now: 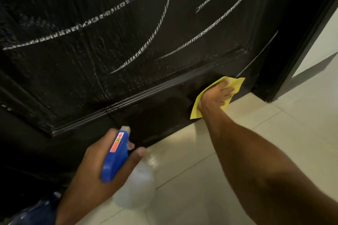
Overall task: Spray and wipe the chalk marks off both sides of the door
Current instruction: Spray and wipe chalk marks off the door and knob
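Note:
A black panelled door (128,82) fills the upper left of the head view. Long white chalk marks (109,12) curve across its recessed panel. My right hand (217,95) presses a yellow cloth (236,83) flat against the door's bottom rail near its right edge, fingers spread. My left hand (95,171) grips a spray bottle (117,153) with a blue trigger head and a clear body, its nozzle aimed at the lower rail. The rail around the cloth looks wet and free of chalk.
Pale floor tiles (228,151) run from the door's bottom edge toward me. A black door frame (296,45) stands at the right, with a white wall (327,42) and dark skirting behind it. A blue-clothed knee (38,212) shows at the bottom left.

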